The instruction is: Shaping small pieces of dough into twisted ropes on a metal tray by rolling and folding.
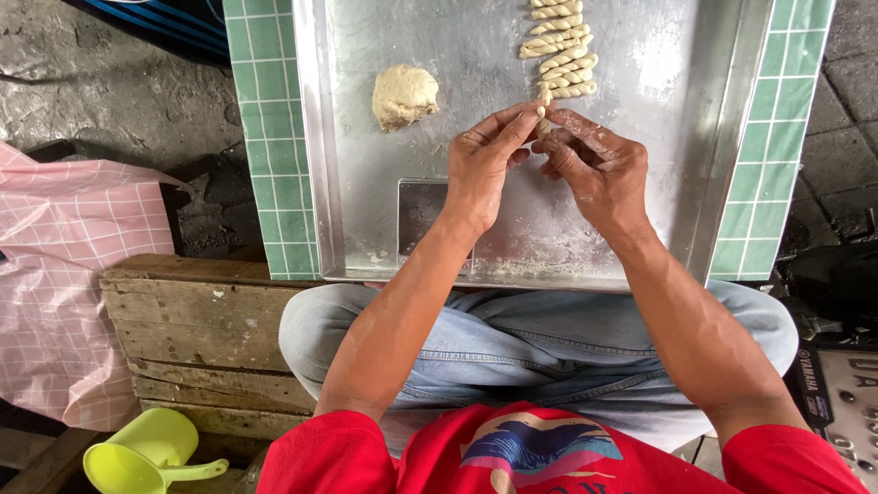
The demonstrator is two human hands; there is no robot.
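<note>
A metal tray (439,238) fills the upper middle of the frame, resting on a green-tiled surface (270,137) whose tiles show at both sides of it. Rough dark ground lies at the upper left, a pink checked cloth (64,274) at the left edge, a wooden bench (201,338) below the tray, and a yellow-green scoop (146,453) at the lower left.

Above the tray's centre, the left hand (480,165) and right hand (594,169) meet. Both are pinched with fingertips closed on one small dough strip (544,117); its long axis runs up and down the frame, the top end showing above the fingers.

Directly above it, at the top centre, lies a column of twisted dough pieces (560,46), each lying roughly crosswise and tilted; about eight show, and the column runs off the top edge. One dough lump (404,95) sits on the tray at the upper left of the hands.
</note>
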